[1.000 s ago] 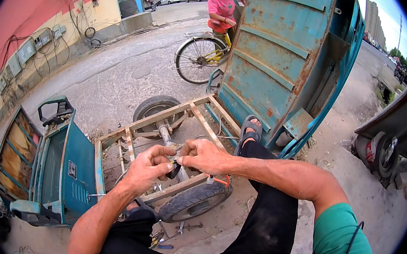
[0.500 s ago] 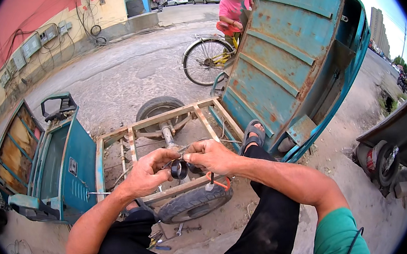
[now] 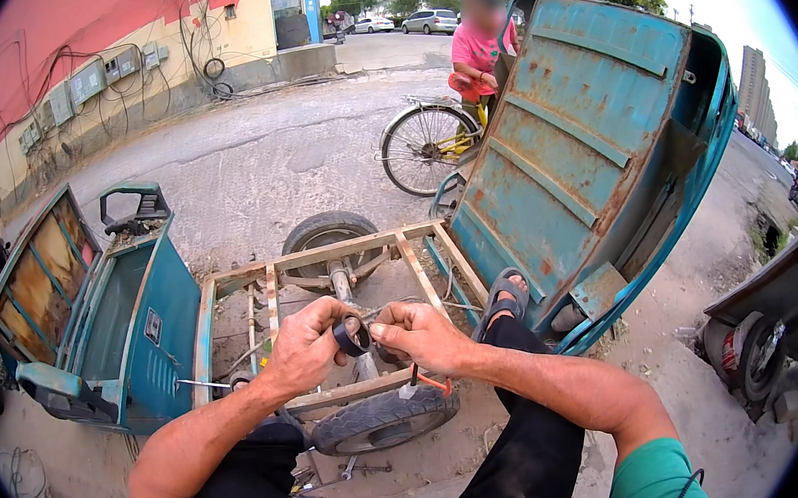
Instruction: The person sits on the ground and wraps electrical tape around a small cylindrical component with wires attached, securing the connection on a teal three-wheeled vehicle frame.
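Observation:
Above the rusty frame, my left hand (image 3: 310, 346) is closed on a glossy black ring (image 3: 351, 337) that looks like a roll of electrical tape. My right hand (image 3: 414, 336) is close beside it, thumb and fingers pinched together. A dark piece shows under those fingers, too hidden to name. Below my right hand, an orange-handled tool (image 3: 434, 382) rests by the frame's near rail. The metal frame (image 3: 321, 256) lies low between my legs, with an axle (image 3: 340, 280) running across it to a near tyre (image 3: 386, 421) and a far wheel (image 3: 326, 230).
A rusty teal cargo bed (image 3: 554, 143) stands tilted up at right, beside my sandalled foot (image 3: 506, 296). The teal body section (image 3: 147, 327) is at left. Loose wrenches (image 3: 350, 466) lie on the ground. Beyond, a person (image 3: 483, 52) stands by a yellow bicycle (image 3: 432, 147).
The view has shifted, so the surroundings sit lower and farther right. My left hand has turned the black ring a little. Both hands stay close together.

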Demonstrator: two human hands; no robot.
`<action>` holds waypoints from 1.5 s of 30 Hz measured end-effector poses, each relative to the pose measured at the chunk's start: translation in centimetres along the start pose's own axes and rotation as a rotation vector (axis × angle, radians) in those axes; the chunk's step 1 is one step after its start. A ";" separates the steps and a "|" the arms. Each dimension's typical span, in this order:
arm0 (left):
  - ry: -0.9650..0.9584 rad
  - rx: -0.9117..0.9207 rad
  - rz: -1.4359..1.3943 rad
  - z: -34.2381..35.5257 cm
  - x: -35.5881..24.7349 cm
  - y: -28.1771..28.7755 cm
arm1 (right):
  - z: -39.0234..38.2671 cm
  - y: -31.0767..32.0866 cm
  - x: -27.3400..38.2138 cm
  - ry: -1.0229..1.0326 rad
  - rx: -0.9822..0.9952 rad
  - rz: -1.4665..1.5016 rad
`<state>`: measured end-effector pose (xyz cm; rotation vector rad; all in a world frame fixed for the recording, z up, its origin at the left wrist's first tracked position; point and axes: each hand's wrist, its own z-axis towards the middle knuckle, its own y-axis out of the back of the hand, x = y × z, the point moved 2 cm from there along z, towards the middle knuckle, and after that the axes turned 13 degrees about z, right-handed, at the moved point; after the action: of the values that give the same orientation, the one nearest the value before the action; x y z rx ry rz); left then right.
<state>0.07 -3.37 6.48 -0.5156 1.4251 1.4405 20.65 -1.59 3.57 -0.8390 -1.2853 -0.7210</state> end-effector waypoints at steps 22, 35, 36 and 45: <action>-0.043 0.202 -0.008 0.2 0.4 0.7 | 0.5 0.3 0.1 -0.203 -0.078 -0.017; -0.154 0.163 0.355 -0.7 -0.6 0.9 | 0.2 0.1 0.0 -0.165 -0.051 -0.144; -0.141 0.143 0.352 -0.9 -0.5 0.8 | 0.3 -0.1 -0.6 -0.164 -0.030 -0.089; -0.381 0.027 0.668 -0.5 -0.5 0.0 | -0.2 0.3 -0.6 -0.205 -0.060 -0.144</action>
<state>0.13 -4.02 6.79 0.2849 1.3527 1.9068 20.98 -1.62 2.92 -0.8934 -1.5254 -0.8068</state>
